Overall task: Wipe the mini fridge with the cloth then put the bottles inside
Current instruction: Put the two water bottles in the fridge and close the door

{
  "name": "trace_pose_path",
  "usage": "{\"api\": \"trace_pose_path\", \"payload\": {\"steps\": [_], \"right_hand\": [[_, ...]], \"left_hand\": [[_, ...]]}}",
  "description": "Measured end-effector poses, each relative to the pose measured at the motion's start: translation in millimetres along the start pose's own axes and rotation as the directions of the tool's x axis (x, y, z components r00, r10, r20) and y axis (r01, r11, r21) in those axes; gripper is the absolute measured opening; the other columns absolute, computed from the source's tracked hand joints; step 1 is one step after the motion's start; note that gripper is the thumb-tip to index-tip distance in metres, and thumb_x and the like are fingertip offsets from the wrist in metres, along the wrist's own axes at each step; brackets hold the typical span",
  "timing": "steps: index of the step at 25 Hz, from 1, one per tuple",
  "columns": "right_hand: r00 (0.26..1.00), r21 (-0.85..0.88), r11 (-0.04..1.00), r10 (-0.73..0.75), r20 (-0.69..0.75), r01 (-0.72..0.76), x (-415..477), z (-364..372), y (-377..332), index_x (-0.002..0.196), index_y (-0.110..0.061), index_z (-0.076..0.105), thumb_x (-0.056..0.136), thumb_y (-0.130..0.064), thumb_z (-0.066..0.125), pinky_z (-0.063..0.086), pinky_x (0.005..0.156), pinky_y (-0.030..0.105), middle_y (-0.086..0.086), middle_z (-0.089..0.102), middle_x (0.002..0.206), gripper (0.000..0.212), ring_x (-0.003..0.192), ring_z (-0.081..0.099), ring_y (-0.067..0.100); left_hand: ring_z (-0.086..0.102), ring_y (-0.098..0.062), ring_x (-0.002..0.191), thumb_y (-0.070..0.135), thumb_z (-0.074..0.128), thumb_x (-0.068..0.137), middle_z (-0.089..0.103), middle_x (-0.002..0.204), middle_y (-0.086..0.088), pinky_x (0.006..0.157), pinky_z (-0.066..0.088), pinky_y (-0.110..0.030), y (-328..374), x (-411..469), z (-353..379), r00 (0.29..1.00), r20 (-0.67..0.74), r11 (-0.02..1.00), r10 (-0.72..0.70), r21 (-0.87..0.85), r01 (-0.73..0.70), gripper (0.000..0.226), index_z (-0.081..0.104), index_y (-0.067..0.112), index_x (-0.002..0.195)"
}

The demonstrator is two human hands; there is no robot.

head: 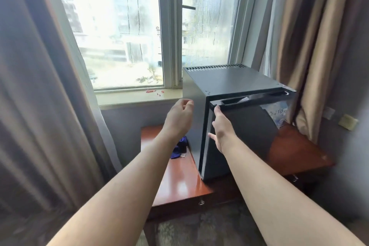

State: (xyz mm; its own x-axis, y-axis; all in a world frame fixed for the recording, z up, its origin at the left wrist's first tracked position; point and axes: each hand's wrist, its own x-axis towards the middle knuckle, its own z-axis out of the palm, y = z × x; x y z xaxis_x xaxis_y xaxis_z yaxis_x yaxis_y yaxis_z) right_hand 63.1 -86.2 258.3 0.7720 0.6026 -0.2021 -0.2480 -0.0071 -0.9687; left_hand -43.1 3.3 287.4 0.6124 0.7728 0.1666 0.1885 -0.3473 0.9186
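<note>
My right hand (221, 128) is open, its straight fingers reaching up to touch the top left corner of the glossy black door (249, 126) of the mini fridge (229, 80), thumb spread below. My left hand (179, 114) hovers just beside the fridge's left wall, fingers loosely curled and holding nothing. The fridge stands on the reddish wooden surface (179, 181) by the window. The blue cloth (178, 149) lies crumpled on that surface to the fridge's left, partly behind my left forearm.
</note>
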Motion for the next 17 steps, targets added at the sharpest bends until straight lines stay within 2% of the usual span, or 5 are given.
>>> {"api": "trace_pose_path", "payload": {"steps": [7, 10, 12, 14, 17], "right_hand": [[0.994, -0.101, 0.995, 0.028, 0.102, -0.018, 33, -11, -5, 0.16, -0.033, 0.014, 0.105, -0.052, 0.033, 0.039, 0.112, 0.05, -0.011, 0.018, 0.166, 0.062, 0.15, 0.025, 0.021], [0.994, -0.222, 0.971, -0.08, 0.07, 0.094, 20, -13, -20, 0.154, -0.027, 0.037, 0.099, -0.059, 0.04, 0.04, 0.112, 0.052, -0.005, 0.042, 0.155, 0.064, 0.142, 0.04, 0.022], [0.965, -0.27, 0.927, -0.255, 0.054, 0.26, -1, -13, -53, 0.135, -0.021, 0.058, 0.092, -0.068, 0.044, 0.052, 0.099, 0.049, -0.004, 0.063, 0.127, 0.064, 0.121, 0.058, 0.021], [0.94, -0.239, 0.909, -0.331, 0.085, 0.342, -31, -6, -94, 0.112, -0.018, 0.068, 0.087, -0.075, 0.043, 0.06, 0.075, 0.039, -0.004, 0.068, 0.105, 0.067, 0.099, 0.068, 0.02], [0.937, -0.261, 0.901, -0.326, 0.123, 0.347, -81, 1, -136, 0.096, -0.014, 0.069, 0.087, -0.081, 0.037, 0.061, 0.064, 0.037, 0.004, 0.07, 0.1, 0.074, 0.088, 0.07, 0.023]], "left_hand": [[0.063, -0.018, 0.108, 0.041, 0.042, 0.106, 0.069, 0.108, 0.006, 0.103, 0.048, -0.043, 7, 11, 0, 0.988, -0.145, 0.998, -0.058, -0.033, 0.054, 0.028, 0.063, 0.025, 0.114], [0.062, -0.021, 0.11, 0.041, 0.038, 0.106, 0.069, 0.109, 0.003, 0.103, 0.048, -0.045, 16, 5, -5, 0.981, -0.161, 0.994, -0.104, -0.056, 0.096, 0.032, 0.064, 0.022, 0.112], [0.064, -0.021, 0.101, 0.043, 0.035, 0.107, 0.07, 0.103, 0.002, 0.095, 0.05, -0.042, 34, 0, -13, 0.979, -0.142, 0.984, -0.149, -0.121, 0.132, 0.041, 0.065, 0.017, 0.115], [0.063, -0.019, 0.081, 0.052, 0.033, 0.106, 0.069, 0.09, 0.0, 0.076, 0.049, -0.036, 60, -8, -26, 0.977, -0.14, 0.976, -0.158, -0.173, 0.133, 0.05, 0.066, 0.015, 0.108], [0.049, -0.019, 0.059, 0.062, 0.033, 0.101, 0.056, 0.068, 0.001, 0.065, 0.039, -0.032, 98, -31, -53, 0.974, -0.198, 0.983, -0.107, -0.169, 0.074, 0.056, 0.061, 0.016, 0.084]]}}
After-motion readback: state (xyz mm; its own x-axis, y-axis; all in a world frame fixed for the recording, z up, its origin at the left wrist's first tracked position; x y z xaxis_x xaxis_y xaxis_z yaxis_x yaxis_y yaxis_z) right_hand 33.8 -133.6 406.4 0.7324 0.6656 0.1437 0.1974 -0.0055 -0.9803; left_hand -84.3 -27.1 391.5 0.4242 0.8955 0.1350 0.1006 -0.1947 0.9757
